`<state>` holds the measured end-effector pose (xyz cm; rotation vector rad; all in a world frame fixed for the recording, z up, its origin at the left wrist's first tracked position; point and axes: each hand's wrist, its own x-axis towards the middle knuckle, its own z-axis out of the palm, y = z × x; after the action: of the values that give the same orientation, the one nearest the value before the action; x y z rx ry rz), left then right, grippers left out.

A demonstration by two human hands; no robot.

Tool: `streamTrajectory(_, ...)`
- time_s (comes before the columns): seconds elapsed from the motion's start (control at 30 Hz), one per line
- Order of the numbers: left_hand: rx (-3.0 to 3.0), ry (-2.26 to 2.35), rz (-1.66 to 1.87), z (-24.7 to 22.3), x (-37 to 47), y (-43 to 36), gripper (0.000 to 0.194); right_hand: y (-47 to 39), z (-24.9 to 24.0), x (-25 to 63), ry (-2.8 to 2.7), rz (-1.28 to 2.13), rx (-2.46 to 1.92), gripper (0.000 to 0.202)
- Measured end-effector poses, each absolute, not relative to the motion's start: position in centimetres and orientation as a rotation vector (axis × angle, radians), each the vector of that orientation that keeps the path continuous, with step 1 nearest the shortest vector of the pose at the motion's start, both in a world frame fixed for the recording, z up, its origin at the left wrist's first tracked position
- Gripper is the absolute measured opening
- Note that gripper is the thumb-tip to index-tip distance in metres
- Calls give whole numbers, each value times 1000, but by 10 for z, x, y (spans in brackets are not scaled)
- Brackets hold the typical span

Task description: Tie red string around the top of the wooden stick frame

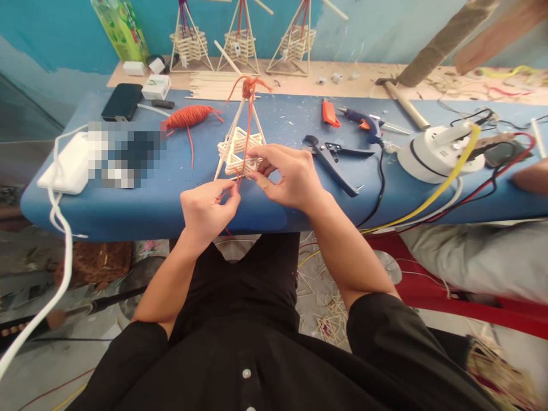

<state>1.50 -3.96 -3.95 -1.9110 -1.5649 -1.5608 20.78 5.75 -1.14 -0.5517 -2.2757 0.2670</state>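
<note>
A small stick frame with a woven-looking stack of pale sticks stands on the blue table, orange cord knotted around its top. From that knot an orange cord runs down the front of the frame. My left hand pinches the lower end of this cord just in front of the frame's base. Close beside it, my right hand has thumb and fingers closed at the cord, against the right side of the stack. Its fingertips partly hide the stack. A wound bundle of orange cord lies left of the frame.
Pruning shears, a glue gun and an orange-red clip-like piece lie to the right. Beyond them are a hammer and a white round power strip with cables. Several finished-looking stick frames stand behind.
</note>
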Motion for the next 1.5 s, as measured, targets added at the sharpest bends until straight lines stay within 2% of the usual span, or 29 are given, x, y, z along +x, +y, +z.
streamTrajectory(0.17, -1968, -1532, -1556, -40, 13, -42, 17, 58, -12, 208, -2274, 254, -529, 29)
streamTrajectory(0.37, -1772, -1661, -1603, -41, 9, -37, 18, 57, -12, 208, -2303, 289, -577, 32)
streamTrajectory(0.67, -1573, -1600, -1717, -44, 10, -37, 15, 56, -12, 208, -2292, 286, -571, 29)
streamTrajectory(0.97, -1540, -1790, -1712, -49, 25, -34, 21, 53, -13, 208, -2293, 282, -578, 30)
streamTrajectory(1.37, -1434, -1810, -1850, -51, 35, -34, 20, 53, -14, 207, -2256, 289, -514, 23)
streamTrajectory(1.5, -1502, -1657, -1870, -53, 41, -32, 22, 54, -14, 207, -2257, 293, -508, 21)
